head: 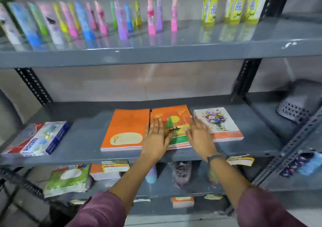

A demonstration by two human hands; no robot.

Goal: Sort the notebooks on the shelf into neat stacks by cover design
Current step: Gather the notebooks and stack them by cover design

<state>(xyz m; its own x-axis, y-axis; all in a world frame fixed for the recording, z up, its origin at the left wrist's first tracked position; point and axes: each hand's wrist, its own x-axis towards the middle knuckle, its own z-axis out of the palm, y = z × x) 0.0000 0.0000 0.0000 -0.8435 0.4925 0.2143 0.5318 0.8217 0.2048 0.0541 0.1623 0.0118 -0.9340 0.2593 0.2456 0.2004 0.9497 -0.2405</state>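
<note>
Three notebook stacks lie side by side on the grey middle shelf (pixel 83 139). A plain orange stack (pixel 125 129) is on the left. In the middle sits an orange stack with a green sailboat cover (pixel 171 118). To the right is a white stack with a flower-vase cover (pixel 217 122). My left hand (pixel 155 137) rests flat against the left edge of the sailboat stack, fingers apart. My right hand (pixel 198 134) is flat at that stack's right edge, between it and the flower stack. Neither hand holds anything.
A blue and red boxed pack (pixel 38 137) lies at the shelf's left end. The upper shelf (pixel 191 50) carries colourful slim boxes (pixel 83 21) and yellow bottles (pixel 238 3). Below are more notebooks (pixel 68 179) and wrapped goods. A black upright post (pixel 244 80) stands at the right.
</note>
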